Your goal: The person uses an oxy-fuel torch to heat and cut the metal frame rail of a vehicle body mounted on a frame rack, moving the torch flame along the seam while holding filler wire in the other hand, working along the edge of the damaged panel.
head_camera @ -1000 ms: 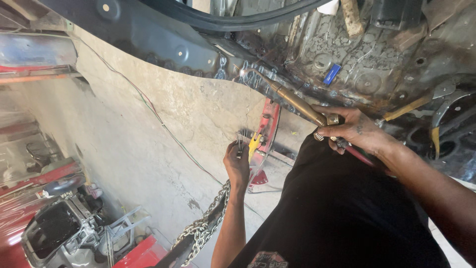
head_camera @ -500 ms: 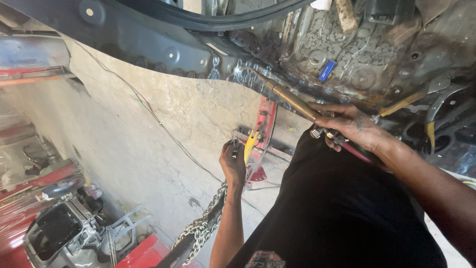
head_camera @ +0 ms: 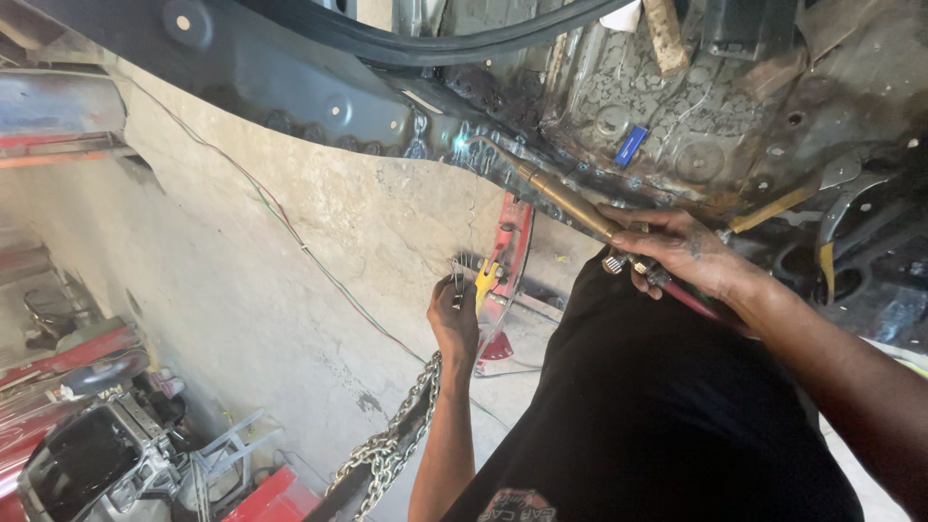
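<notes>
The right hand (head_camera: 691,256) is gripping a brass torch (head_camera: 565,203) by its valve end, its tip touching the car's sill seam (head_camera: 464,150). The left hand (head_camera: 454,319) is closing around thin wire rods (head_camera: 457,285) lower down. The torch is looking stiff, fairly heavy and hot-tipped, best held at the rear.

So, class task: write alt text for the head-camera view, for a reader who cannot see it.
The right hand holds a brass torch whose tip glows against the car body's lower edge. The left hand hangs lower, holding thin metal rods, above a chain over concrete floor.
</notes>
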{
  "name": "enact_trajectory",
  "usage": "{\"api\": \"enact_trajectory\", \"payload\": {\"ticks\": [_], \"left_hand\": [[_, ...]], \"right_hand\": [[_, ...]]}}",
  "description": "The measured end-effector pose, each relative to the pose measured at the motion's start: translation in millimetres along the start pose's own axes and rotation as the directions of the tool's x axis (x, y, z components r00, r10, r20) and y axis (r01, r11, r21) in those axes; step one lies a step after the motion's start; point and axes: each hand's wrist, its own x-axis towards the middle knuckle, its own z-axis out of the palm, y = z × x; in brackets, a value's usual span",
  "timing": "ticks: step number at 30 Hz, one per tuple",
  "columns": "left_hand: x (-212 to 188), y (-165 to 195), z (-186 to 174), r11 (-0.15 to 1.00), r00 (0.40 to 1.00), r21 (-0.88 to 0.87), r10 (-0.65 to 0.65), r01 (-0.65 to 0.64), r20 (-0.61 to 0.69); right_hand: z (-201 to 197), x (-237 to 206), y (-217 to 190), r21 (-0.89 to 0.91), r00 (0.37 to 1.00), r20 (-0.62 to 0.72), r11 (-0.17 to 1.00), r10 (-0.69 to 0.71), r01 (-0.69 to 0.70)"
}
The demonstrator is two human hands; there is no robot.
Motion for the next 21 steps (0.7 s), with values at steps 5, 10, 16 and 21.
{"api": "enact_trajectory", "payload": {"ticks": [5,10,16,21], "left_hand": [[0.5,0.0,0.5,0.999,0.999,-0.004,-0.051,0.051,0.006],[-4.7,-6.3,2.0,0.996,0.995,-0.023,-0.09,0.091,0.052],[-27.7,-11.6,12.9,0.774,0.948,-0.551,-0.211,0.312,0.24],[-49.0,-1.6,23.3,0.506,0.837,-0.668,-0.288,0.546,0.466]], "right_hand": [[-0.7,5.7,4.8,0.038,0.999,0.027,0.999,-0.023,0.022],[-1.8,10.4,11.2,0.027,1.0,-0.015,0.999,0.021,-0.021],[1.1,10.8,13.1,0.031,1.0,0.022,0.999,-0.023,0.022],[-0.9,11.1,12.3,0.006,0.998,0.042,0.999,-0.046,0.045]]}}
